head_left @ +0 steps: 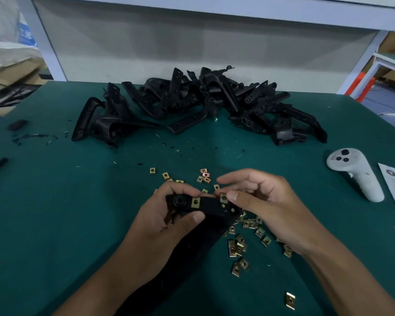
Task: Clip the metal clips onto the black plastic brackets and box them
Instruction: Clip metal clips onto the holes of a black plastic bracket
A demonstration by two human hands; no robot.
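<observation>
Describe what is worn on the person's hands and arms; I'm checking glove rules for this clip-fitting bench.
Nothing is worn. The left hand and right hand are bare, with no gloves, rings or finger cots. Both forearms are bare as far as the frame's bottom edge: no sleeves, cuffs, watch or wristband show. Fingernails are short and unpainted. No markings, tape or bandages are visible on either.

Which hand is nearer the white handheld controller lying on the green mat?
Right. The right hand works at the held black plastic bracket, left of the white handheld controller; the left hand grips the bracket farther left.
</observation>
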